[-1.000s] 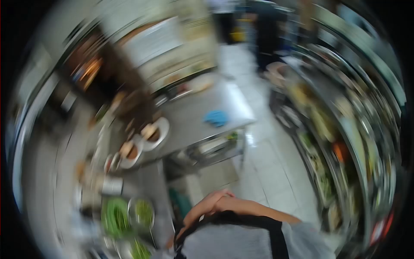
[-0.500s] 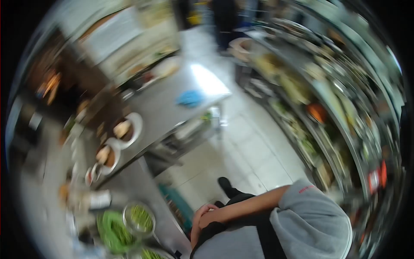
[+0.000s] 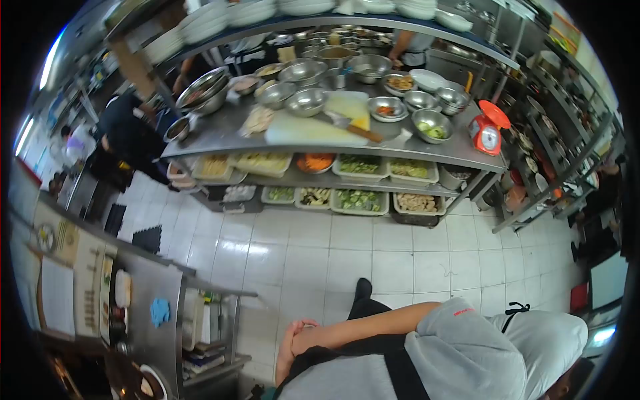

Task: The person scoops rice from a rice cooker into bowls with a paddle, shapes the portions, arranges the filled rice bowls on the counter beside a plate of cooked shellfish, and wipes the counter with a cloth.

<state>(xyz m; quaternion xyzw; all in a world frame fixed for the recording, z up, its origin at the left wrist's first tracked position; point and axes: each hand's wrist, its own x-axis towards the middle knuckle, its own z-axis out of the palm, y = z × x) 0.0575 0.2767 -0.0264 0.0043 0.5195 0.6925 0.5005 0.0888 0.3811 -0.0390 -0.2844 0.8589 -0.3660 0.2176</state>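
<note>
My right arm reaches across the front of my dark apron, and my right hand (image 3: pixel 308 339) meets my left hand (image 3: pixel 285 351) there. The two hands are clasped together, closed around each other, with most of the fingers hidden. No tool or food shows in either one. Beyond them, across the tiled floor, stands a steel prep table (image 3: pixel 220 143). On it lie a pale cutting board (image 3: pixel 310 131), a wooden-handled knife (image 3: pixel 363 133), several steel bowls (image 3: pixel 306 102) and a red kitchen scale (image 3: pixel 490 133).
Food trays (image 3: pixel 360 202) fill the table's lower shelves. A dish shelf (image 3: pixel 240 30) crosses above it. At lower left, a steel counter (image 3: pixel 150 280) holds a blue cloth (image 3: pixel 160 311). A person in dark clothes (image 3: pixel 130 137) bends at the left. A rack (image 3: pixel 550 133) stands at right.
My view has swung right, from the counter with white bowls and green vegetables to the prep table. The blue cloth now appears lower left. My hands stay clasped.
</note>
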